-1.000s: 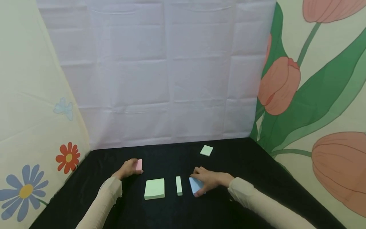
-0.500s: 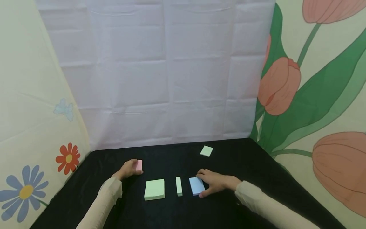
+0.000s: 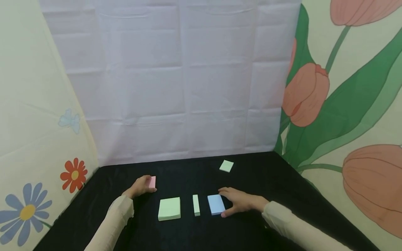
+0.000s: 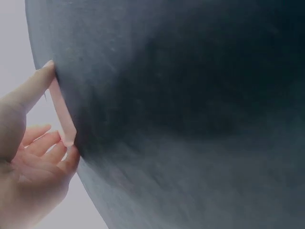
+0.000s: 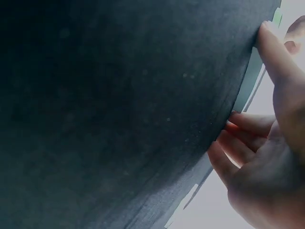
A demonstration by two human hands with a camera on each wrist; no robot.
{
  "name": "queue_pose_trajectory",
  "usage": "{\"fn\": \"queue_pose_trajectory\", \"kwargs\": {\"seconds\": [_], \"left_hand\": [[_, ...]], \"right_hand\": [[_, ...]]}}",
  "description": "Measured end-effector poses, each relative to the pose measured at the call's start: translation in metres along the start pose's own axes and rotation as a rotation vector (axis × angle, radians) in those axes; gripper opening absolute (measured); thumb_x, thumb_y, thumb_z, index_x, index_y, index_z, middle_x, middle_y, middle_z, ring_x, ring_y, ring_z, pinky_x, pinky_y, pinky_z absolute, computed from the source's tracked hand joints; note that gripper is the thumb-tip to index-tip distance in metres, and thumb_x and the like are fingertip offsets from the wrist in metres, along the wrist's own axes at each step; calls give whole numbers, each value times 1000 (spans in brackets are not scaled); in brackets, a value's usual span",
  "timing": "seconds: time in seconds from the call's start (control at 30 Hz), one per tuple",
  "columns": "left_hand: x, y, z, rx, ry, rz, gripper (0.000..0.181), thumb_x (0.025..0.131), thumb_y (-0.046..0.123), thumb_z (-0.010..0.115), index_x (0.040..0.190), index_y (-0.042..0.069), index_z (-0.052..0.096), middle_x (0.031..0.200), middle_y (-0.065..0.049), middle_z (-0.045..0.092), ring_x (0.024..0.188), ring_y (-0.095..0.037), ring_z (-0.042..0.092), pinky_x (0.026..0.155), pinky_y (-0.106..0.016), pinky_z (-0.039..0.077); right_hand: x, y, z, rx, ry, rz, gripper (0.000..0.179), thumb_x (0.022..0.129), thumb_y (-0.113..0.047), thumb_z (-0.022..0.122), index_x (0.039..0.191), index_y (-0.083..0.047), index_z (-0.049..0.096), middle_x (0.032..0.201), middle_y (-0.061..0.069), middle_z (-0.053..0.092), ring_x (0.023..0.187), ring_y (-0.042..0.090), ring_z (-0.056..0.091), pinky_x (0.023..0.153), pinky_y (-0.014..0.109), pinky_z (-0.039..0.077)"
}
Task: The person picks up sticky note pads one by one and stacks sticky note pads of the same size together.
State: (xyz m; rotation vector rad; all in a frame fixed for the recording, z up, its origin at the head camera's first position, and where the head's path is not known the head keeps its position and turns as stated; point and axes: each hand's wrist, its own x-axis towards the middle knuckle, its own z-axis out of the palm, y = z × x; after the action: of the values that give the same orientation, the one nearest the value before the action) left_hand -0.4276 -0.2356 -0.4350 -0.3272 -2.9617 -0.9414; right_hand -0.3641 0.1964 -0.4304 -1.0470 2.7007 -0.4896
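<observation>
On the left of the black-covered table, my left hand [image 3: 139, 187] holds a pink sticky note pad [image 3: 152, 182]. The left wrist view shows thumb and fingers at opposite ends of this pink pad [image 4: 62, 112]. My right hand [image 3: 241, 201] rests just right of a blue sticky note pad [image 3: 215, 204], fingers spread and relaxed. Its thumb lies close to the blue pad's near right corner; whether it touches is unclear. Left of the blue pad lie a narrow light green pad [image 3: 196, 205] and a big light green sticky note pad [image 3: 169, 209].
A small light green pad [image 3: 226, 166] lies near the table's back edge. Black cloth [image 3: 188, 235] covers the table. Behind it hangs a creased white sheet [image 3: 185, 87]; flower-printed cloths stand at the left and right sides.
My right hand has let go of the blue pad and drawn away to the right, leaving the pad flat and uncovered. The left hand stays in place with the pink pad.
</observation>
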Motion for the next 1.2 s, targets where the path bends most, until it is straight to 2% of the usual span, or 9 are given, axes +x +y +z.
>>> {"fn": "queue_pose_trajectory", "kwargs": {"seconds": [0.3,0.5,0.6,0.73,0.87,0.97,1.03,1.1,1.2], "left_hand": [[0,1,-3,-17,21,19,75,78,13,83,134,-17,43,133,-36,46,111,-44,47,102,-60,36],[-1,4,-8,-41,60,32,60,93,16,68,131,-23,43,134,-41,44,120,-52,46,100,-62,38],[0,7,-9,-29,85,-3,53,96,13,62,129,-24,43,131,-42,45,118,-53,49,97,-61,41],[3,10,-9,38,118,-64,49,95,13,59,125,-24,46,125,-42,49,112,-51,52,95,-59,43],[4,12,-7,127,140,-94,45,91,14,56,114,-25,51,112,-41,53,106,-52,51,94,-60,41],[4,13,-5,145,145,-125,42,91,15,55,108,-23,54,105,-38,52,96,-49,52,88,-60,43],[4,13,-5,139,143,-152,40,92,15,55,106,-22,55,103,-37,51,91,-46,52,84,-58,44],[3,14,-4,135,137,-181,38,92,15,55,104,-21,56,103,-36,51,88,-44,52,81,-56,44],[4,15,-4,149,128,-208,35,92,15,55,99,-19,59,100,-35,53,87,-43,52,79,-55,45]], "right_hand": [[0,-2,2,-2,11,-1,81,85,-47,76,141,4,47,147,20,41,133,37,41,107,51,35],[-2,-4,-1,8,-12,-4,84,85,-50,74,141,6,45,148,23,40,134,39,40,107,54,34],[-1,-3,-2,10,-22,-4,85,86,-51,73,141,6,45,148,23,39,134,39,40,107,54,34],[0,-1,-1,21,-27,20,84,86,-48,74,142,6,44,149,23,38,135,40,39,108,53,33],[6,19,11,15,-14,-1,88,84,-56,72,143,3,44,149,21,38,135,39,39,108,52,34],[5,17,10,4,-20,-7,88,85,-57,70,144,3,44,150,21,38,135,38,39,107,53,35],[2,5,4,19,-37,19,86,86,-52,72,143,4,43,150,22,37,136,39,38,108,54,33],[-2,-6,-1,10,-39,25,82,87,-46,74,143,5,43,150,22,37,136,39,38,108,54,33],[-2,-7,-1,3,-32,31,81,86,-44,75,143,5,44,150,21,38,136,38,38,109,52,33]]}}
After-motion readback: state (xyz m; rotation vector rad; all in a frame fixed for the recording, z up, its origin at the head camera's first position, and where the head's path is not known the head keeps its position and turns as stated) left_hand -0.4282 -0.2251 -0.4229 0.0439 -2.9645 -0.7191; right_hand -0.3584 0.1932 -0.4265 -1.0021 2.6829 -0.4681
